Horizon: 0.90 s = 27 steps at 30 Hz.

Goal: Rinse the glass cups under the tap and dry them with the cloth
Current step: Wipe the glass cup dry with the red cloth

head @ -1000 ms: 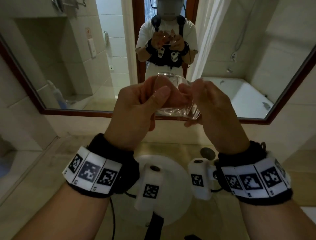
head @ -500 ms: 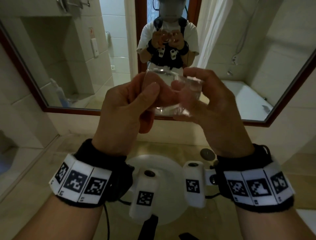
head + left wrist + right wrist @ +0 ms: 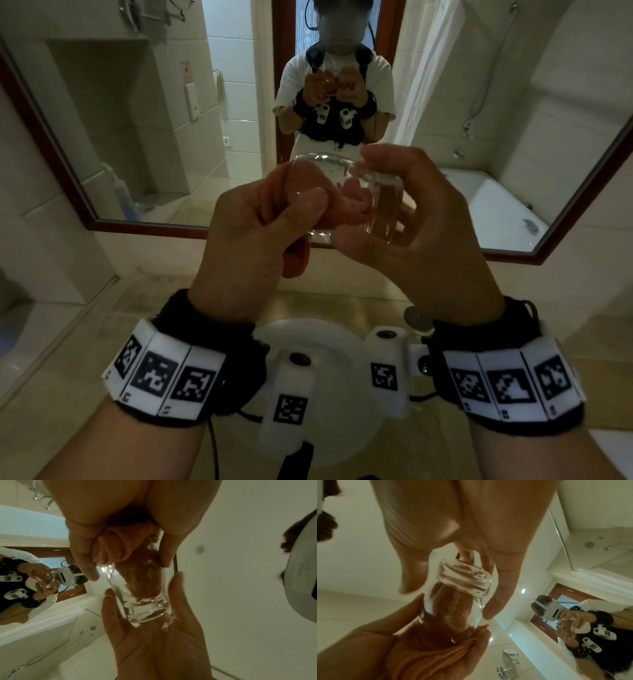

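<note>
I hold a clear glass cup (image 3: 380, 205) on its side at chest height in front of the mirror. My left hand (image 3: 260, 226) grips a bunched orange cloth (image 3: 139, 577), which is pushed through the mouth deep into the cup (image 3: 145, 601). My right hand (image 3: 421, 233) curls round the thick base end of the cup (image 3: 464, 580), fingers over the top and thumb below. Through the glass wall the cloth (image 3: 453, 609) shows pressed against the inside. No other cup is in view.
A round white basin (image 3: 329, 342) sits below my wrists in a beige stone counter (image 3: 68, 394). A round metal knob (image 3: 416, 317) lies behind the basin. The wood-framed mirror (image 3: 154, 228) stands close behind the hands. The tap is hidden.
Both hands have shifted slightly while holding the cup. The right hand's fingers have moved further over the cup's base end, and the cup has turned between the hands.
</note>
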### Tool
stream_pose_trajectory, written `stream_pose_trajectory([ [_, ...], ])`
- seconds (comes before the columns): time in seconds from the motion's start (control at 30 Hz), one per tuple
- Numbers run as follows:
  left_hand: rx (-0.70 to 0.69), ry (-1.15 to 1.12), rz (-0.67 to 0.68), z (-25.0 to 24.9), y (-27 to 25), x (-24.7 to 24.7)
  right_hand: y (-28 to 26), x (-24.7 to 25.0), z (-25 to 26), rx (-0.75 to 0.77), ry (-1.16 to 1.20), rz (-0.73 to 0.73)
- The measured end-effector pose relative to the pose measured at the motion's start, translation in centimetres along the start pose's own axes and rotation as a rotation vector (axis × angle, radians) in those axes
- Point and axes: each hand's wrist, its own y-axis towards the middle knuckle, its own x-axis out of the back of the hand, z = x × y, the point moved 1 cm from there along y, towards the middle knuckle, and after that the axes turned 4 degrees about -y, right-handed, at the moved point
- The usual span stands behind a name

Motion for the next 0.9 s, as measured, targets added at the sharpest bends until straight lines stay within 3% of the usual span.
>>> stream_pose_trajectory([
  [0.07,-0.020,0.036,0.022,0.0,0.2,-0.1,0.2,-0.3,0.3,-0.179,0.034,-0.001],
  [0.13,-0.032,0.059,0.050,0.1,0.4,-0.4,0.2,-0.3,0.4,-0.254,0.046,0.000],
  [0.37,-0.040,0.028,0.016,0.5,1.2,-0.7,-0.3,0.7,0.1,0.081,-0.041,-0.008],
  [0.43,-0.043,0.002,0.041,0.9,1.3,-0.5,-0.4,0.7,-0.4,0.100,0.002,-0.032],
  [0.5,-0.040,-0.024,0.055,1.0,1.4,-0.3,-0.2,0.5,-0.6,0.022,0.026,-0.075],
  [0.57,-0.042,-0.020,0.075,1.1,1.4,-0.2,0.0,0.2,-0.5,-0.155,0.018,-0.096],
  [0.67,-0.045,0.003,0.071,1.4,1.5,-0.2,0.0,0.1,-0.4,-0.287,0.040,-0.024],
  [0.9,-0.009,-0.072,0.080,1.3,1.7,0.3,-0.8,-0.3,-0.5,0.035,-0.129,-0.078],
])
